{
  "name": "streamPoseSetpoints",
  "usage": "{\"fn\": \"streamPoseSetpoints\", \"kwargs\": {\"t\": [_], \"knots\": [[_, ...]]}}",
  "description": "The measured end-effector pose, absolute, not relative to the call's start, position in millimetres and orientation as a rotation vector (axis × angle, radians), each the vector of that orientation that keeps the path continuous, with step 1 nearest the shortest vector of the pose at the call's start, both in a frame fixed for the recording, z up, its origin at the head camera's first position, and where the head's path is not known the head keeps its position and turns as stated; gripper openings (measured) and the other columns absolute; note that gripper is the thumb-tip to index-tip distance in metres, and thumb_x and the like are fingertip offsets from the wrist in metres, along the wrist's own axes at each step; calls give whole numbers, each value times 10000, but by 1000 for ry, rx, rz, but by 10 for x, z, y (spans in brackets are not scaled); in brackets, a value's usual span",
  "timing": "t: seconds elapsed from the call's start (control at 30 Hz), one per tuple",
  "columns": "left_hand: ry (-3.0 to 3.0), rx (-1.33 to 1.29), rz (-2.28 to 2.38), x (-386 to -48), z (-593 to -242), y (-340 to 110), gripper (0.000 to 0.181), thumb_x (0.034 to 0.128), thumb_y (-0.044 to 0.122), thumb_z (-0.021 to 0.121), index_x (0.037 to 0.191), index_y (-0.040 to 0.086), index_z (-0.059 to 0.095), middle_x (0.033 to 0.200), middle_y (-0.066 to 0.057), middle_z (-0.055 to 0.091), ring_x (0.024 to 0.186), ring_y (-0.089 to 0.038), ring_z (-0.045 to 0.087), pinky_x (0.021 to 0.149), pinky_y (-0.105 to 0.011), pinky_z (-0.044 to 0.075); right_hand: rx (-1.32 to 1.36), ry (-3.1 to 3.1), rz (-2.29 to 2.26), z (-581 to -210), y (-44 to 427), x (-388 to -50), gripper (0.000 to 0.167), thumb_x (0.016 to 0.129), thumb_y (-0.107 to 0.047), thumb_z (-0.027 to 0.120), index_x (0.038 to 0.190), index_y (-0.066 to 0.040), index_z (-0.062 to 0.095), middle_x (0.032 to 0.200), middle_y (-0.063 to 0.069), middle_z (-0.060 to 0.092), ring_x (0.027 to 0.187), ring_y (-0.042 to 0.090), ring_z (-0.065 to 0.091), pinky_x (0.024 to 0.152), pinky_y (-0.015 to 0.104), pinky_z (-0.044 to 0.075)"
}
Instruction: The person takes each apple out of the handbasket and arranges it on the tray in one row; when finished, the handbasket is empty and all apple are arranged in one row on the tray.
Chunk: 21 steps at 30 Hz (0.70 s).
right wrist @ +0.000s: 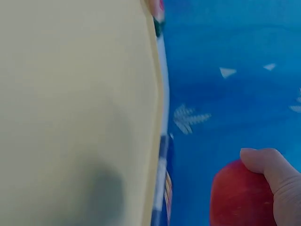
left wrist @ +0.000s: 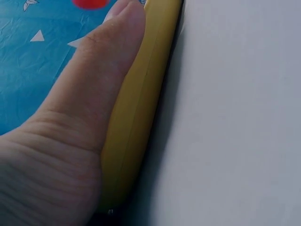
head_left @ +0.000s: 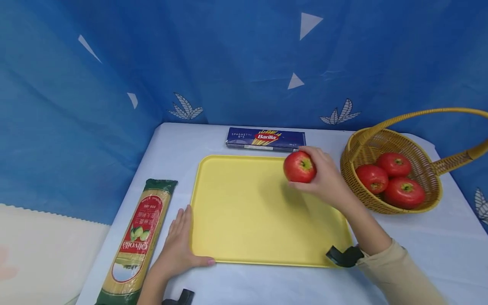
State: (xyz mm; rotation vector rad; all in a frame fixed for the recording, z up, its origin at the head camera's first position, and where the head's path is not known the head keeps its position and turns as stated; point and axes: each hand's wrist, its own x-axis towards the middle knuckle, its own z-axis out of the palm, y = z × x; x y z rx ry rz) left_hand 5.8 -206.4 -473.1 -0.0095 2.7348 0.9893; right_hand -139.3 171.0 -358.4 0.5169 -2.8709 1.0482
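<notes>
A red apple (head_left: 299, 167) is held in my right hand (head_left: 324, 176), raised over the upper right part of a yellow tray (head_left: 244, 207). In the right wrist view the thumb lies against the side of the apple (right wrist: 242, 195). My left hand (head_left: 181, 245) rests at the tray's near left corner, its fingers straight along the left edge and its thumb along the front edge. The left wrist view shows that thumb (left wrist: 89, 75) against the tray's yellow rim (left wrist: 134, 108). To the right stands a wicker basket (head_left: 352, 169) with three red apples (head_left: 404, 192) inside.
A blue Barilla spaghetti box (head_left: 264, 140) lies behind the tray. Left of my left hand lies a pack of Olivoilà pasta (head_left: 137, 237). The basket's tall handle (head_left: 431, 112) arches up at the right. A blue patterned cloth (head_left: 236, 63) hangs behind the white-covered table (head_left: 171, 152).
</notes>
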Motion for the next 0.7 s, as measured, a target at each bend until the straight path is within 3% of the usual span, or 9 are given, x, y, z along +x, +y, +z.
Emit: {"fn": "streamPoseSetpoints", "kwargs": {"t": [0.37,0.7], "knots": [[2736,-40,974,57,-4732,-2058,1602,428,747,865,1604,171,-57,1689,-105,8,1560,-308,-67,1233,-600,58,835,-3022,1074,-3912,583,-1729,892,693,-461,880,1450,-254,456,1409,1,488,1274,257,439,907,486,575],[2746,-27,971,68,-4736,-2068,1594,442,751,857,1603,164,-65,1689,-106,17,1561,-309,-56,1236,-592,61,965,-3066,1025,-4130,-15,-1930,907,708,-460,857,1477,-203,450,1391,17,504,1221,252,448,889,408,577]]}}
